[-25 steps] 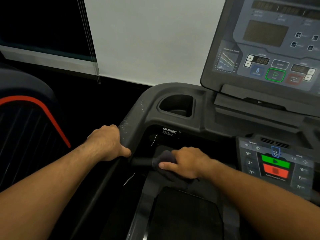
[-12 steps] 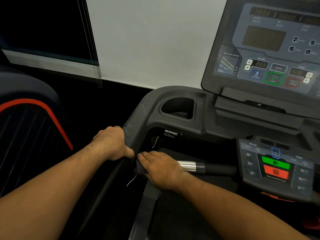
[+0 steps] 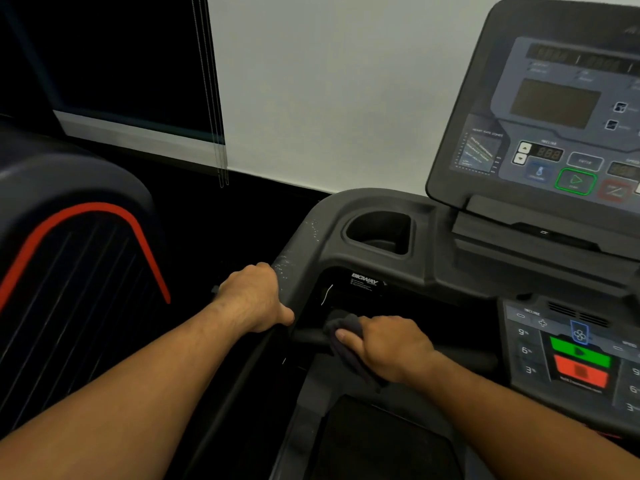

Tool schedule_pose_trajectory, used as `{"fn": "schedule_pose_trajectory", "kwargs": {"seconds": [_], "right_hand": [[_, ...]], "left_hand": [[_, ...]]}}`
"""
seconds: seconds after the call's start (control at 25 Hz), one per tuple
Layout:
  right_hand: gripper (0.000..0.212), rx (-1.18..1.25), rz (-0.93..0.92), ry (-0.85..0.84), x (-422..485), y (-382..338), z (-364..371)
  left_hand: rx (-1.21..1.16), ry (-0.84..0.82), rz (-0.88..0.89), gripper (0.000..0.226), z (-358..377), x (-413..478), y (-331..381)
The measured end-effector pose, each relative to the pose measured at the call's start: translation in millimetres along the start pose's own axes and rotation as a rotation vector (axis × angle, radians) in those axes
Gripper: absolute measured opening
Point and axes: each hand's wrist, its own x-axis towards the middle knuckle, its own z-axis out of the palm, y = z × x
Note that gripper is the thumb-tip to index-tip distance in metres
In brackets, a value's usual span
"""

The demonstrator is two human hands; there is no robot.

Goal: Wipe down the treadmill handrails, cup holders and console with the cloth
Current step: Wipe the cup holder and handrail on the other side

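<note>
Big picture first: the dark grey moulded treadmill deck (image 3: 450,271) fills the right half, with its slanted grey console panel (image 3: 554,126) up and to the right of the oval recessed cup holder (image 3: 379,233). Down and left of the cup holder runs the dark grey side handrail (image 3: 294,254), flecked with pale specks. Below the cup holder lies the black round crossbar (image 3: 306,336), and here's what matters: its long axis runs straight left to right, from the handrail toward the lower keypad with green and red buttons (image 3: 578,358). The left hand (image 3: 254,299), down-left of the cup holder, is clamped over the handrail with the thumb hooked inside, apparently a brace. The right hand (image 3: 388,348), directly beneath the cup holder, is curled round the crossbar with the dark grey cloth (image 3: 341,344) bunched under the fingers. So the right hand is the wiping hand, and any stroke should slide sideways along that bar.
</note>
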Motion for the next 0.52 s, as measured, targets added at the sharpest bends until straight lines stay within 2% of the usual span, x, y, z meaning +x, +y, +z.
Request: {"fn": "schedule_pose_trajectory", "kwargs": {"seconds": [0.16,0.24,0.36,0.44,0.52], "right_hand": [[0.051,-0.044,-0.007,0.199,27,-63,20],[0.047,-0.007,-0.165,0.232,24,-62,23],[0.056,-0.012,-0.44,0.325,6,-28,29],[0.051,0.233,-0.373,0.259,-4,-1,30],[0.026,0.515,-0.088,0.248,-7,19,24]], "left_hand": [[0.02,0.006,0.004,0.079,-1,2,0],[0.038,0.021,0.006,0.081,2,3,0],[0.029,0.033,0.01,0.08,4,5,-4],[-0.004,-0.001,0.022,0.08,5,6,-6],[-0.015,-0.034,0.016,0.08,4,5,-4]]}}
